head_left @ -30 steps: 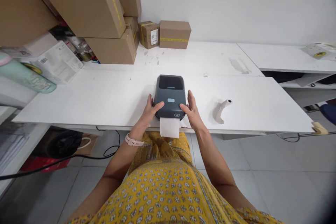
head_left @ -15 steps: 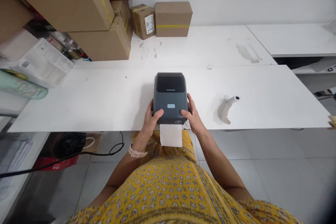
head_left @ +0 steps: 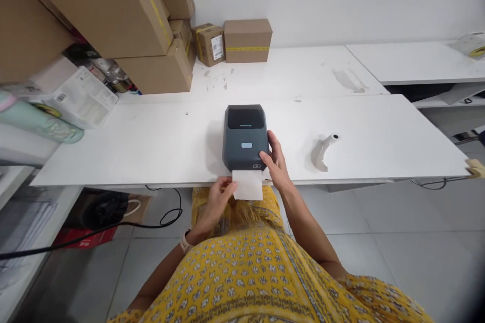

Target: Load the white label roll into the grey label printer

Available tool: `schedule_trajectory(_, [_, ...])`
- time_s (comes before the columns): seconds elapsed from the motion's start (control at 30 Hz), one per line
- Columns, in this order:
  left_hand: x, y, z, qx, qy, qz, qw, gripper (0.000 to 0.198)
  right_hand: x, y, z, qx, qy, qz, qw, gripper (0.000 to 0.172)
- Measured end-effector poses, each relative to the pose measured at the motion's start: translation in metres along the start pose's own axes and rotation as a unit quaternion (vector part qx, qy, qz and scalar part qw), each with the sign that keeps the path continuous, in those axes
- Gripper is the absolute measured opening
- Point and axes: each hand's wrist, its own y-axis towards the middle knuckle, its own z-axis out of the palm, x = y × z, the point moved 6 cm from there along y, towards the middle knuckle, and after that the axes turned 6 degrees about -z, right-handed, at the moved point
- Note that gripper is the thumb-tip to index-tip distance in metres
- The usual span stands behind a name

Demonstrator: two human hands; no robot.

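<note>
white paper point(head_left: 248, 186) (flat, squarish) juts from the smooth, boxy printer point(head_left: 245, 136).

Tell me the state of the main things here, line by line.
Printer: lid closed
Paper: sticking out of the printer
Scrap: curled up
Left hand: thumb at paper's left edge
Right hand: on printer's right side
Small box: taped, labelled
Wide box: taped shut
Cable: loosely looped

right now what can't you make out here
All in the head view:
Printer interior: hidden by its casing.
Paper underside: faces away.
Left hand, grip on paper: too small to judge.
Small box: label print too small.
Bottle end: cut off by left edge.
</note>
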Motion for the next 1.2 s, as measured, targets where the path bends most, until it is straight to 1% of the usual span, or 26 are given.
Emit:
schedule_trajectory(0.07, [0.005,-0.004,0.018,0.086,-0.044,-0.043,0.994,0.048,-0.001,-0.003,0.001,-0.003,0.003,0.001,1.000,0.078])
schedule_trajectory(0.1, [0.003,-0.004,0.025,0.109,-0.070,-0.053,0.990,0.047,-0.001,-0.003,0.001,-0.004,-0.001,-0.003,1.000,0.077])
schedule_trajectory(0.17, [-0.003,-0.001,0.032,0.120,-0.110,-0.061,0.985,0.046,0.000,-0.003,0.001,-0.004,-0.014,-0.015,1.000,0.076])
schedule_trajectory(0.23, [-0.007,0.002,0.034,0.115,-0.127,-0.064,0.983,0.045,0.004,-0.003,0.001,-0.003,-0.037,-0.027,0.999,0.072])
schedule_trajectory(0.3, [-0.009,0.003,0.034,0.118,-0.131,-0.066,0.982,0.045,0.013,-0.003,0.000,-0.005,-0.082,-0.047,0.995,0.064])
schedule_trajectory(0.37, [-0.009,0.003,0.032,0.125,-0.120,-0.069,0.982,0.046,0.027,-0.003,0.000,-0.005,-0.166,-0.088,0.982,0.050])
schedule_trajectory(0.43, [-0.008,0.003,0.029,0.135,-0.085,-0.067,0.985,0.044,0.044,-0.002,0.003,0.009,-0.262,-0.140,0.955,0.035])
schedule_trajectory(0.5, [-0.009,0.006,0.018,0.116,-0.031,-0.039,0.992,0.040,0.058,0.000,0.008,0.039,-0.329,-0.181,0.926,0.029])
schedule_trajectory(0.53, [-0.011,0.008,0.009,0.090,-0.005,-0.015,0.996,0.038,0.062,0.002,0.011,0.058,-0.347,-0.193,0.916,0.028])
schedule_trajectory(0.6, [-0.019,0.014,-0.013,0.008,0.031,0.041,0.999,0.035,0.066,0.007,0.016,0.090,-0.360,-0.197,0.908,0.026])
schedule_trajectory(0.67, [-0.028,0.020,-0.032,-0.071,0.039,0.090,0.993,0.031,0.065,0.013,0.021,0.111,-0.355,-0.186,0.909,0.023])
schedule_trajectory(0.7, [-0.033,0.023,-0.039,-0.101,0.037,0.110,0.988,0.030,0.064,0.017,0.024,0.117,-0.349,-0.181,0.912,0.023])
schedule_trajectory(0.73, [-0.040,0.026,-0.043,-0.122,0.034,0.130,0.983,0.030,0.062,0.020,0.026,0.121,-0.345,-0.176,0.914,0.023])
schedule_trajectory(0.8, [-0.054,0.033,-0.043,-0.141,0.028,0.170,0.975,0.032,0.060,0.024,0.029,0.125,-0.343,-0.172,0.915,0.025])
schedule_trajectory(0.83, [-0.061,0.036,-0.039,-0.137,0.025,0.187,0.972,0.035,0.058,0.024,0.029,0.127,-0.344,-0.171,0.914,0.026])
schedule_trajectory(0.9, [-0.072,0.041,-0.026,-0.102,0.015,0.198,0.975,0.045,0.054,0.019,0.025,0.129,-0.336,-0.168,0.918,0.027])
schedule_trajectory(0.97, [-0.075,0.045,-0.013,-0.056,0.001,0.183,0.982,0.055,0.048,0.010,0.013,0.106,-0.297,-0.153,0.937,0.031])
schedule_trajectory(1.03, [-0.072,0.048,-0.004,-0.029,-0.011,0.166,0.986,0.060,0.035,-0.001,-0.003,0.053,-0.231,-0.113,0.965,0.040])
schedule_trajectory(1.1, [-0.067,0.050,0.000,-0.028,-0.017,0.166,0.986,0.063,0.019,-0.010,-0.013,0.010,-0.166,-0.064,0.984,0.049])
schedule_trajectory(1.2, [-0.061,0.052,0.000,-0.043,-0.030,0.190,0.980,0.065,0.002,-0.018,-0.010,-0.002,-0.128,-0.028,0.991,0.059])
